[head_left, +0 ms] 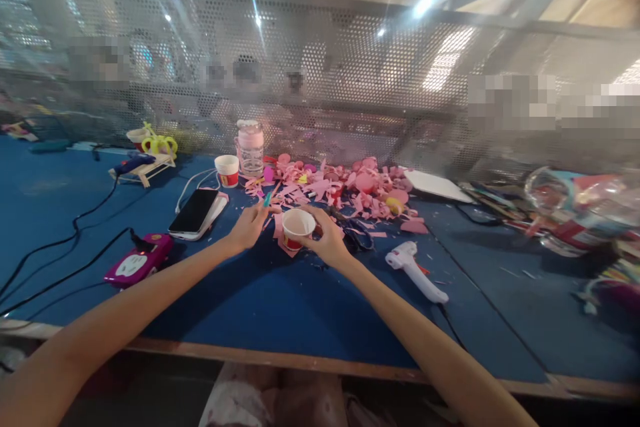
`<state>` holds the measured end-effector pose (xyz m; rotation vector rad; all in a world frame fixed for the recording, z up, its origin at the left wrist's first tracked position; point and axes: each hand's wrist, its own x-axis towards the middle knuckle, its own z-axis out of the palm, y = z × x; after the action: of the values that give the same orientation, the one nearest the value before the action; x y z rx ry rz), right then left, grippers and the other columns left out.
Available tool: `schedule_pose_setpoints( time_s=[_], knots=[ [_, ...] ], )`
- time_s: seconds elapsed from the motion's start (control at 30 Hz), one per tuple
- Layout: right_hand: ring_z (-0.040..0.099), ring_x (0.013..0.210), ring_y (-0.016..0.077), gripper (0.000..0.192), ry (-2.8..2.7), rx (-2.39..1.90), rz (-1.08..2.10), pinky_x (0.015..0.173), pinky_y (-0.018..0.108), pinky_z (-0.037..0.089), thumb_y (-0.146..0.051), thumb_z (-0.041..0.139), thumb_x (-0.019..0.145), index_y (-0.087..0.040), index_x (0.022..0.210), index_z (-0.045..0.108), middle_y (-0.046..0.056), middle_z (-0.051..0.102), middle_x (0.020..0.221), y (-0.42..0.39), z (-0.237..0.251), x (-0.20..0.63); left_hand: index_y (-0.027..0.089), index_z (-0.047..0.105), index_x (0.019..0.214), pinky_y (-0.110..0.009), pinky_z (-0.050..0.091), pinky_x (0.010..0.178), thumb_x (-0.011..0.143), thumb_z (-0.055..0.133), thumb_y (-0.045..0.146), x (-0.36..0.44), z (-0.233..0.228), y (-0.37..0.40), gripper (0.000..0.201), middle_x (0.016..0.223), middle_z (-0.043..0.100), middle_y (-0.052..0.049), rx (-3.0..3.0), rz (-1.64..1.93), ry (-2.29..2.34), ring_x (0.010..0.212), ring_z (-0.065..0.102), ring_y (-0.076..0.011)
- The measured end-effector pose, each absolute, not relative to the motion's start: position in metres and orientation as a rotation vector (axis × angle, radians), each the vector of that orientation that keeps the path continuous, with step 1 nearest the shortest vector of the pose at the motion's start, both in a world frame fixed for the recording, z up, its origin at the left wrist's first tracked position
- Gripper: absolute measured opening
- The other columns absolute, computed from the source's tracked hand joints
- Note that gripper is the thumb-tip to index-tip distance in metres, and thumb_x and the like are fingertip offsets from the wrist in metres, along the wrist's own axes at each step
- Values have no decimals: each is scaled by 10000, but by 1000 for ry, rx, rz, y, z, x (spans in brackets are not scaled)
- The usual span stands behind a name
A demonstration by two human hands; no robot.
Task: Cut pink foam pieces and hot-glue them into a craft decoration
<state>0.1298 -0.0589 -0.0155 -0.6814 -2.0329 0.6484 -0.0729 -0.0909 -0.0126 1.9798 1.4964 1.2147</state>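
Blue bench (pixel 280 307) before a perforated metal screen (pixel 350 60); both hands, left hand (pixel 249 227) and right hand (pixel 327 240), grip an empty paper cup (pixel 296 227) near pink scraps (pixel 350 190).

Our blue felt-topped worktable (pixel 280 307), a black smartphone (pixel 194 211), our white glue gun (pixel 415 270), heaped pink foam scraps (pixel 345 190), a magenta gadget (pixel 139 260)

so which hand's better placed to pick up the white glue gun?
Right, probably. The glue gun lies on the blue table just right of the right hand, which only steadies the paper cup. The left hand holds a small teal tool, farther away.
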Motion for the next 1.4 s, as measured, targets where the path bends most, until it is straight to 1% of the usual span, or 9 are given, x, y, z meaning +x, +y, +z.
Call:
schedule_pose_setpoints(
  time_s=[0.1,0.2,0.27,0.37,0.53,0.77,0.97,1.23,1.4],
  knots=[
    [485,1080,222,530,-2090,-607,604,927,385,384,-309,679,669,-232,1154,479,85,525,1161,-58,-15,128,146,561,1110,-362,337,977,903,158,399,-78,-27,-96,519,1133,591,-80,2058,1165,1526,1122,485,-210],
    [475,1087,229,533,-2090,-609,570,927,395,384,-314,673,677,-236,1162,467,88,522,1153,-56,-18,127,130,332,1311,-376,340,975,903,175,359,-82,-37,-103,494,1209,541,-102,2223,906,1472,1150,462,-204],
    [462,1100,244,559,-2094,-629,551,941,415,369,-328,685,661,-232,1165,464,95,517,1154,-56,-23,126,128,197,1363,-394,315,989,891,229,332,-83,-39,-107,515,1268,487,-113,2375,700,1401,1195,414,-209],
    [446,1127,249,629,-2087,-685,624,971,432,339,-339,678,668,-235,1227,410,103,484,1207,-57,-30,124,114,113,1376,-427,231,1026,842,357,360,-83,-37,-112,637,1313,429,-142,2601,475,1337,1243,346,-233],
    [398,1190,242,744,-1980,-740,819,994,405,328,-352,675,670,-251,1306,303,101,416,1286,-63,-35,120,60,110,1364,-449,178,1030,702,451,636,-82,-34,-113,942,1344,345,-224,2733,338,1368,1261,300,-291],
    [470,1122,229,743,-1891,-723,1048,935,393,408,-347,699,644,-270,1282,326,87,472,1214,-65,-33,118,94,-123,1363,-408,188,1027,677,483,651,-84,-36,-108,1072,1285,467,-132,2627,383,1363,1245,334,-262],
    [418,1175,240,665,-1908,-679,1040,947,387,399,-300,705,644,-263,1226,386,86,446,1236,-65,-32,118,98,-143,1361,-411,193,1019,676,486,652,-85,-37,-108,1082,1291,462,-123,2606,392,1364,1246,328,-270],
    [460,1128,228,680,-1849,-641,1176,901,372,443,-331,720,620,-282,1206,377,67,412,1264,-59,-39,119,105,-36,1376,-427,183,1023,672,451,683,-86,-40,-107,1033,1296,453,-138,2637,327,1396,1240,340,-274],
    [442,1138,228,674,-1849,-619,1144,921,376,422,-364,729,598,-279,1185,408,57,437,1235,-56,-39,119,111,-34,1375,-420,173,1031,672,453,680,-87,-41,-107,1027,1291,460,-130,2625,320,1402,1249,327,-267]
  ],
)
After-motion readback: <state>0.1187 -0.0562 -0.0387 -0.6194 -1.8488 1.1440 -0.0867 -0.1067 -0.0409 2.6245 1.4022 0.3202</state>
